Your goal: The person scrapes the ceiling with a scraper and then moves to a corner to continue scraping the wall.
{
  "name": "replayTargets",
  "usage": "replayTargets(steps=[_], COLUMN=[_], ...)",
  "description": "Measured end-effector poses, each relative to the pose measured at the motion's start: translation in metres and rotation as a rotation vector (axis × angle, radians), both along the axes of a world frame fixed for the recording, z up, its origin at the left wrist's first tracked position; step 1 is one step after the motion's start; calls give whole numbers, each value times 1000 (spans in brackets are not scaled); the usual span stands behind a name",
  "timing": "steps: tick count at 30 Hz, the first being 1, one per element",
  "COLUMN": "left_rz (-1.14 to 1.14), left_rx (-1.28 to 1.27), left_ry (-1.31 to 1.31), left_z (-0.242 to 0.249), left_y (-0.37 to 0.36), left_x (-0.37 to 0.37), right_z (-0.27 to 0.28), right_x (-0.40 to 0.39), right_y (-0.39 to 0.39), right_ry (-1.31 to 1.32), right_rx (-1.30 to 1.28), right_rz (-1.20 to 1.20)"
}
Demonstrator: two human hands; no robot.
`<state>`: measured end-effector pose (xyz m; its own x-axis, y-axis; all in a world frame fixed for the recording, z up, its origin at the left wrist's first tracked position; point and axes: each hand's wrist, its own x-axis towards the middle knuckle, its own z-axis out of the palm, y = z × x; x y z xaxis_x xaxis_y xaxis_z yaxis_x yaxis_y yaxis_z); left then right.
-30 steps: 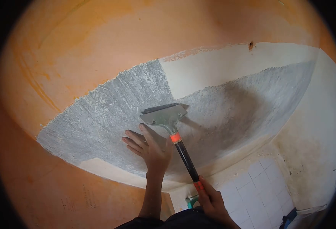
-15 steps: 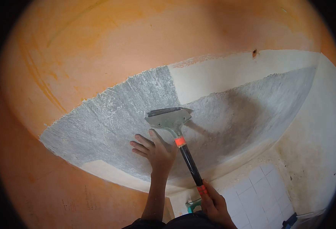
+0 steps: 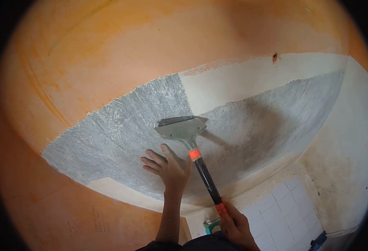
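A long-handled scraper with a wide grey metal head leans up and left across the view, its blade close over the scraped grey patch of the wall. Wrapped round the red-taped lower end of its black handle is my right hand. My left hand is raised just left of the handle, below the scraper head. Its fingers are spread and hold nothing; the thumb side overlaps the area behind the handle.
Orange paint covers the wall above, with a smooth white strip under it. A small hole shows near the strip's top edge. White tiles lie at lower right, and a green object is partly hidden by my right hand.
The scraper head sits slightly farther left and a little higher in view, along with a small shift of the whole scene. Both hands keep nearly the same pose.
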<state>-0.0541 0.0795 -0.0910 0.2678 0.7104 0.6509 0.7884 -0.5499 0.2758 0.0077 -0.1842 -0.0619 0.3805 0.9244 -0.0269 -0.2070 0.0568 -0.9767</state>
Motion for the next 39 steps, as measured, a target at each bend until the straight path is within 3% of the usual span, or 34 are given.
replayTargets(steps=[7,9,13,16,19,21,31,36,39], left_rz=[2,-1,10,12,8,1,17,3,12], left_rx=[53,85,73,55,24,34,85,26,73], left_ry=[-4,-11,-9,-10,-10,-3,12,-2,9], left_z=[-8,-9,-10,-8,-9,-7,-12,-9,-13], left_y=[3,4,3,3,1,3,5,5,5], left_x=[0,2,3,4,3,0,2,1,2], right_z=[8,7,1,10,5,4,6,2,9], right_x=[-2,0,-3,-1,1,-2,-1,-2,1], right_y=[4,5,7,5,7,-1,4,3,6], right_ry=[80,-97,-132,-102,-197,10,-108,85,-1], right_rx=[-33,32,109,-46,180,-35,-11,17,50], right_rz=[-43,-66,-146,-73,-116,-64,-52,-14,6])
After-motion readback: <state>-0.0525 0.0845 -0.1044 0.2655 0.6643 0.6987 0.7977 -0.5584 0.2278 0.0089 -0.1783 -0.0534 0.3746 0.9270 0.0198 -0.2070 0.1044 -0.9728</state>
